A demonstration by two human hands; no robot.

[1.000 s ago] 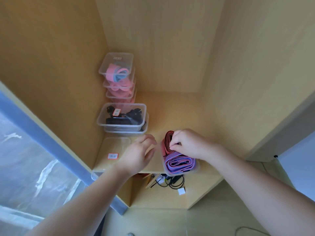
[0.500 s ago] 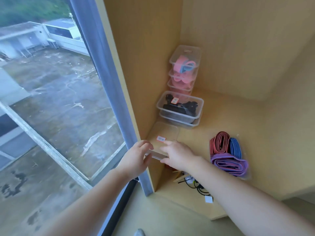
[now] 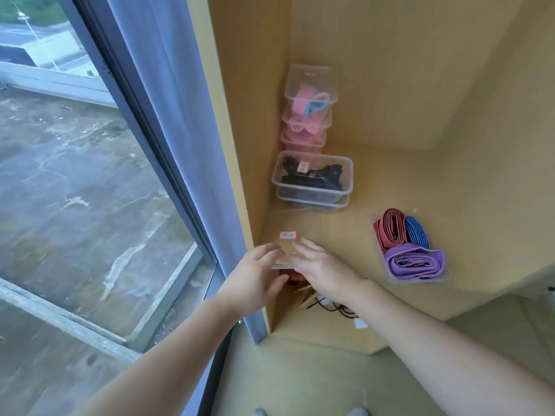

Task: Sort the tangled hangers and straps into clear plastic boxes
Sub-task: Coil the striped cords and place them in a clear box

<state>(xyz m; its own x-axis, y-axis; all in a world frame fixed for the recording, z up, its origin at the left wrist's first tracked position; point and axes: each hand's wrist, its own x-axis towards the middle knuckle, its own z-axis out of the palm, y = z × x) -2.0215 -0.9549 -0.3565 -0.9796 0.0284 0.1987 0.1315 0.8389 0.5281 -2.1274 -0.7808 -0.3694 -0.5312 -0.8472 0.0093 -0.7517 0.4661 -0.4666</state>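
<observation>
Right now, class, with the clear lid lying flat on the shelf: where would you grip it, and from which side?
Probably the near edge of the lid, pinched from the front. It lies flat on the shelf, wall at its left, boxes behind; only the edge at the shelf lip lets a thumb slip under. The left hand and right hand are there.

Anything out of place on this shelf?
The clear plastic box of rolled red, blue and purple straps stands lidless; a clear flat lid with a sticker lies apart at the front-left corner. Black cords lie tangled below.
</observation>
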